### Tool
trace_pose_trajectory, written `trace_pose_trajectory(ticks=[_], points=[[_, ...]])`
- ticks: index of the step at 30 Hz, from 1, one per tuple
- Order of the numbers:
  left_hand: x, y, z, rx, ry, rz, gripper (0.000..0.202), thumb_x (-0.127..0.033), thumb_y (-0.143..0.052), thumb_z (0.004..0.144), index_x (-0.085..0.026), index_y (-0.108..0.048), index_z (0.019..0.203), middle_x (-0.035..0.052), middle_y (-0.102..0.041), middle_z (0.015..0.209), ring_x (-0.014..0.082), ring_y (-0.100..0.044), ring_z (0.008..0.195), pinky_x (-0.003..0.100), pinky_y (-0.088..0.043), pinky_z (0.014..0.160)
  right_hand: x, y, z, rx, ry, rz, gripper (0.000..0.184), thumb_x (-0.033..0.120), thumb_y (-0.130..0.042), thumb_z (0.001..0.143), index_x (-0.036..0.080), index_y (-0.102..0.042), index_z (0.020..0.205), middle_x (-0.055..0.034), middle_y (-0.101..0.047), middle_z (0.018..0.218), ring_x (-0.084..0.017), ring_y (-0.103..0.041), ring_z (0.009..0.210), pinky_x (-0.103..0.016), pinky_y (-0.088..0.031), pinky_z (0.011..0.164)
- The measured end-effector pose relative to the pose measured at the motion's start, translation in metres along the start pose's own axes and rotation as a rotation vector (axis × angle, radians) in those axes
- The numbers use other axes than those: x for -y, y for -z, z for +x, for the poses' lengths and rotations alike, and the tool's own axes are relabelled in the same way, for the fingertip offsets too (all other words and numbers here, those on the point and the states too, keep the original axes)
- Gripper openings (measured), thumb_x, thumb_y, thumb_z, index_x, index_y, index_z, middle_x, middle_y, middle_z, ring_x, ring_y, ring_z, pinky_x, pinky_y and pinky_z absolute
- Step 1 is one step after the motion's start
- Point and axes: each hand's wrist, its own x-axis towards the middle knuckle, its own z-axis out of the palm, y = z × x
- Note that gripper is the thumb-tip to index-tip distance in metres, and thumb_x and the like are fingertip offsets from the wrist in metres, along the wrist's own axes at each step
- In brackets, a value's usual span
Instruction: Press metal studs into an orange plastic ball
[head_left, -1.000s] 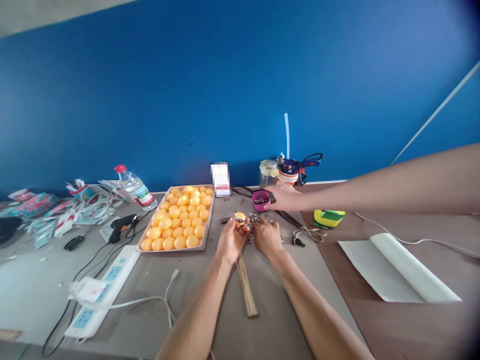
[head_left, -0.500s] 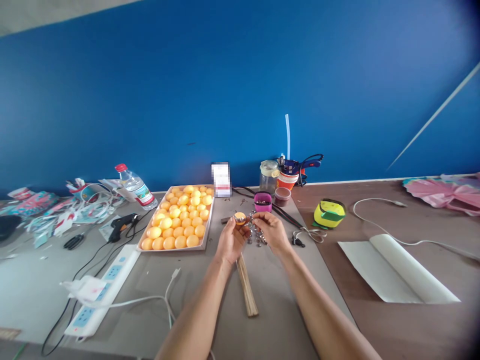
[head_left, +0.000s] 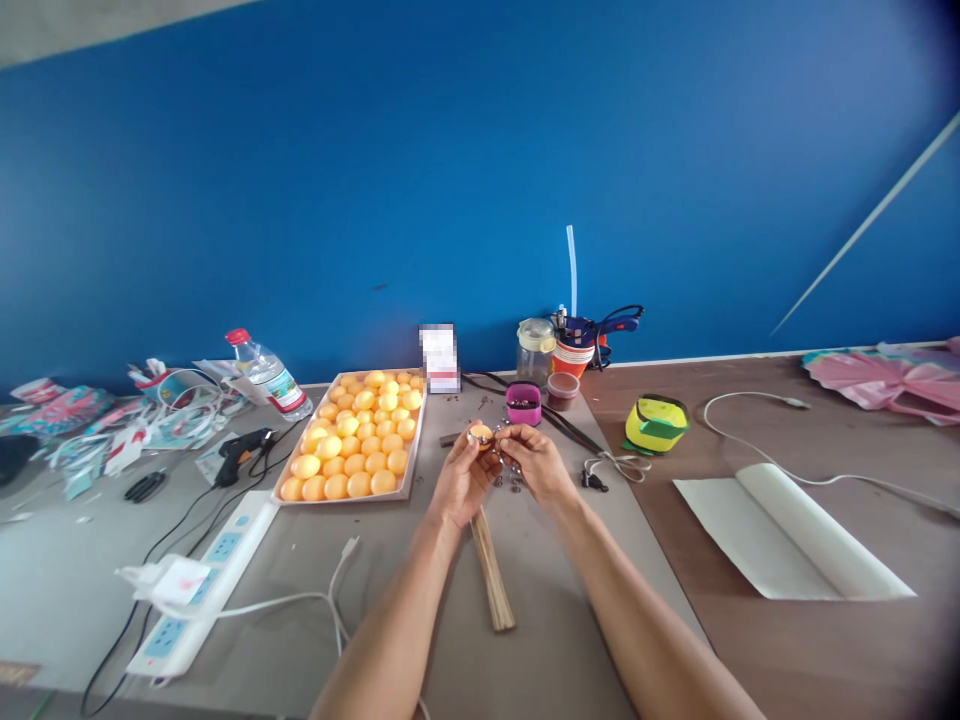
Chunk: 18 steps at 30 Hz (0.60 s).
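An orange ping-pong ball (head_left: 481, 433) with small shiny metal pieces on its near side is gripped in the fingers of my left hand (head_left: 459, 484). Close against the ball's right side, the thumb and fingertips of my right hand (head_left: 538, 462) are pinched together; whatever they hold is too small to make out. Beneath and between the hands lie several loose silvery metal pieces (head_left: 516, 482), partly covered by the fingers. A flat wooden stick (head_left: 493, 585) extends toward me from under my left hand. Just behind the hands stands a purple container (head_left: 523, 406) with small dark bits inside.
Left of my hands is a shallow box (head_left: 412, 470) of orange balls. Farther left are a water bottle (head_left: 275, 378), a glue gun (head_left: 241, 453) and a power strip (head_left: 214, 575) with cables. A yellow-green container (head_left: 655, 425) and a curled white sheet (head_left: 787, 540) lie right.
My right hand has shifted slightly left, bringing its pinched fingertips nearer the ball. The left hand keeps its hold on the ball, which appears slightly tilted.
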Motion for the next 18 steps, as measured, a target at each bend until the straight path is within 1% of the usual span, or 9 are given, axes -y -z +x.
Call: trace_pose_trajectory(ticks=[3, 6, 13, 15, 18], points=[[0.0002, 0.0002, 0.0002, -0.002, 0.006, 0.003, 0.041, -0.028, -0.074, 0.071, -0.023, -0.057, 0.108, -0.0001, -0.063, 0.084, 0.0100, -0.059, 0.066, 0.028, -0.048, 0.071, 0.0020, -0.0007, -0.0009, 0.003, 0.010, -0.002, 0.014, 0.025, -0.071, 0.061, 0.017, -0.064, 0.070, 0.0035, -0.058, 0.063, -0.007, -0.043, 0.053, -0.023, -0.035, 0.054], [0.0004, 0.0010, 0.0005, 0.011, 0.003, 0.017, 0.042, -0.026, -0.074, 0.071, -0.024, -0.057, 0.109, -0.0009, -0.063, 0.086, 0.0098, -0.060, 0.067, 0.029, -0.048, 0.073, 0.0041, -0.0018, -0.0019, 0.013, 0.014, -0.003, 0.013, 0.025, -0.070, 0.062, 0.017, -0.063, 0.068, 0.0040, -0.056, 0.060, -0.007, -0.043, 0.051, -0.023, -0.034, 0.052], [0.0009, 0.0027, 0.0016, 0.019, -0.005, 0.015, 0.044, -0.025, -0.072, 0.073, -0.024, -0.054, 0.114, 0.0002, -0.065, 0.089, 0.0115, -0.062, 0.068, 0.032, -0.049, 0.076, 0.0023, -0.0016, 0.0001, 0.009, 0.009, -0.006, 0.017, 0.025, -0.069, 0.060, 0.018, -0.062, 0.074, 0.0035, -0.058, 0.063, -0.008, -0.046, 0.051, -0.024, -0.037, 0.052], [0.0006, 0.0017, 0.0013, 0.017, -0.008, 0.020, 0.041, -0.026, -0.072, 0.073, -0.024, -0.055, 0.111, 0.0004, -0.065, 0.088, 0.0120, -0.062, 0.067, 0.032, -0.050, 0.075, 0.0015, -0.0014, 0.0004, 0.013, 0.000, -0.031, 0.016, 0.024, -0.068, 0.060, 0.018, -0.061, 0.072, 0.0037, -0.058, 0.062, -0.008, -0.047, 0.051, -0.024, -0.038, 0.052], [0.0001, -0.0005, 0.0005, 0.034, -0.011, 0.032, 0.029, -0.027, -0.071, 0.074, -0.019, -0.057, 0.098, 0.0011, -0.065, 0.083, 0.0122, -0.062, 0.066, 0.029, -0.049, 0.072, 0.0013, -0.0018, -0.0003, 0.023, -0.007, -0.058, 0.014, 0.023, -0.067, 0.060, 0.018, -0.060, 0.072, 0.0042, -0.056, 0.059, -0.008, -0.046, 0.051, -0.024, -0.038, 0.053]])
